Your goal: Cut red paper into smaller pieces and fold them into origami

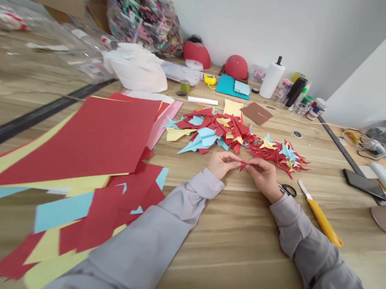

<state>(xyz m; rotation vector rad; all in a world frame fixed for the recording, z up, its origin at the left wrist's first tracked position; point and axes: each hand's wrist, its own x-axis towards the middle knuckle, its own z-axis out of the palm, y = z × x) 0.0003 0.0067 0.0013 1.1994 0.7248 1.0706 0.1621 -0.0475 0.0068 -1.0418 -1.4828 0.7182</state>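
Note:
My left hand (223, 164) pinches the left end of a small folded piece of red paper (242, 164). The fingers of my right hand (263, 175) are closed on the right side of the same piece, close to my left fingertips. Just beyond my hands lies a pile of folded red, blue and yellow paper shapes (208, 135). Another cluster of pointed folded shapes (278, 152) sits to its right. Black scissors (290, 191) show partly beside my right wrist.
Large red sheets (113, 132) and cut paper pieces (66, 211) cover the left side. A yellow-handled knife (325, 223) and a phone (364, 184) lie at the right. A white bottle (272, 79), a tape measure (210, 80) and a brown sheet (256, 113) are farther back.

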